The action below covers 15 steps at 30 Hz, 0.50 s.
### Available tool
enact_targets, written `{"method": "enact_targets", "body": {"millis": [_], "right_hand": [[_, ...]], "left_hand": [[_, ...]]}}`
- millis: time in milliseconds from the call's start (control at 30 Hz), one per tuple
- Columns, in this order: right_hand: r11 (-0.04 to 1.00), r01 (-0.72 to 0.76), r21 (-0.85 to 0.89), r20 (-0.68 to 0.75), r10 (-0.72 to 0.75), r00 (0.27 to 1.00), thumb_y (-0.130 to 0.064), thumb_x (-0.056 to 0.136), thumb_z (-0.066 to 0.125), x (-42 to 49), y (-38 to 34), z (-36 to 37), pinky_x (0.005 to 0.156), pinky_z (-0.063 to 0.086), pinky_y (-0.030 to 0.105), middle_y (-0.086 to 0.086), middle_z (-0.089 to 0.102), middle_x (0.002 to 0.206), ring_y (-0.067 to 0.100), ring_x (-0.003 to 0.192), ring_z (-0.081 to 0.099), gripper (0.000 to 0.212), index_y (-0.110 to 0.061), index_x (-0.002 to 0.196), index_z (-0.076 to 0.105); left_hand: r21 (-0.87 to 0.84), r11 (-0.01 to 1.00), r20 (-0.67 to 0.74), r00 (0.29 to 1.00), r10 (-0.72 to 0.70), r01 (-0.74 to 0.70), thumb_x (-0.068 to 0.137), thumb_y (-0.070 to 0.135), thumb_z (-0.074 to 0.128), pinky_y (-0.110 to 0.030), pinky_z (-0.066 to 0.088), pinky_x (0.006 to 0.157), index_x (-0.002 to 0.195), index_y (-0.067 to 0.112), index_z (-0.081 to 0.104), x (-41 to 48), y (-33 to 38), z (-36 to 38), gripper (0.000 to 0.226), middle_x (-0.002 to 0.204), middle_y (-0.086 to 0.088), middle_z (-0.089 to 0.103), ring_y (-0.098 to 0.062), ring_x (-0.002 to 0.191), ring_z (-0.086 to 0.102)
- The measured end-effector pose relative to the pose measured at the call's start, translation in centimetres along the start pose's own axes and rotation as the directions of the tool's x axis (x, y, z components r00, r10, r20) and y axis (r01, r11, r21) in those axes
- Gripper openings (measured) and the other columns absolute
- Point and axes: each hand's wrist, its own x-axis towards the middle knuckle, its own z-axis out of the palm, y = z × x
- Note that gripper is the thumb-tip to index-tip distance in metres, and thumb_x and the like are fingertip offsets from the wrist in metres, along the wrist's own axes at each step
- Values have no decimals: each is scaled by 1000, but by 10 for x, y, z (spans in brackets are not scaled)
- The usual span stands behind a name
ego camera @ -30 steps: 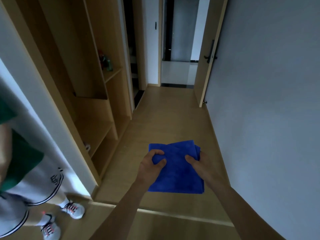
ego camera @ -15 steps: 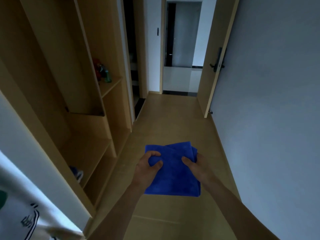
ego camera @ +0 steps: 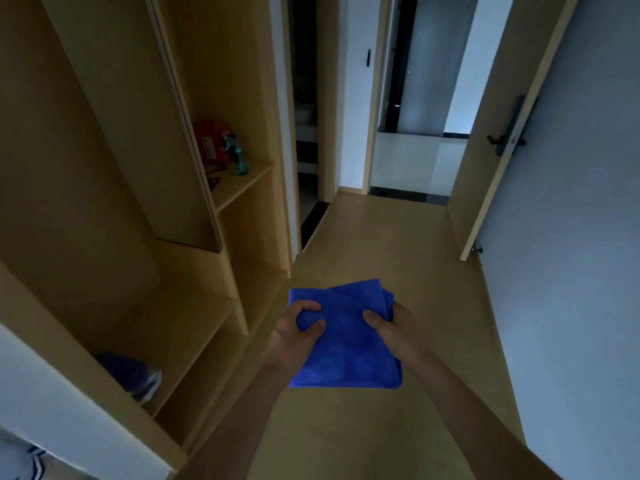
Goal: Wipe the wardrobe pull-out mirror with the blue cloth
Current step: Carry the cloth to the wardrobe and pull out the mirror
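Note:
A folded blue cloth (ego camera: 349,348) is held flat in front of me at waist height, over the wooden floor. My left hand (ego camera: 294,336) grips its left edge with thumb and curled fingers on top. My right hand (ego camera: 391,329) pinches its right edge, thumb on top. The pull-out mirror (ego camera: 45,386) stands at the lower left, edged in light wood. It reflects a pale wall and a bit of a person's striped shorts. Neither hand touches the mirror.
The open wardrobe (ego camera: 194,327) fills the left side. One shelf carries a red item and a green bottle (ego camera: 239,161), a lower one a dark blue bundle (ego camera: 131,372). An open door (ego camera: 491,133) and a pale wall (ego camera: 571,237) bound the right. Wooden floor (ego camera: 381,244) runs ahead.
The view has moved forward past the mirror, which slid toward the lower left corner and shows less of the reflected person. Both hands keep the same hold on the cloth.

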Motion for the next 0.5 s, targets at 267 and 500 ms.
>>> {"method": "enact_targets", "body": {"millis": [267,500], "right_hand": [[999,2,-35,66,1,998,-25,98,62,108,-12,-2,92,56,49,2,74,103,21,96,70,15,-17,109,65],[995,11,-102,63,-5,998,-26,97,62,216,-39,18,87,58,46,3,74,98,20,92,71,14,-15,106,66]], "left_hand": [[-50,998,-33,999,-40,38,90,34,74,-46,52,102,102,48,63,96,6,13,21,118,4,62,-21,113,60],[-113,993,-57,998,-35,29,92,27,73,-46,52,101,107,38,66,209,4,6,19,122,2,62,-20,114,59]]}}
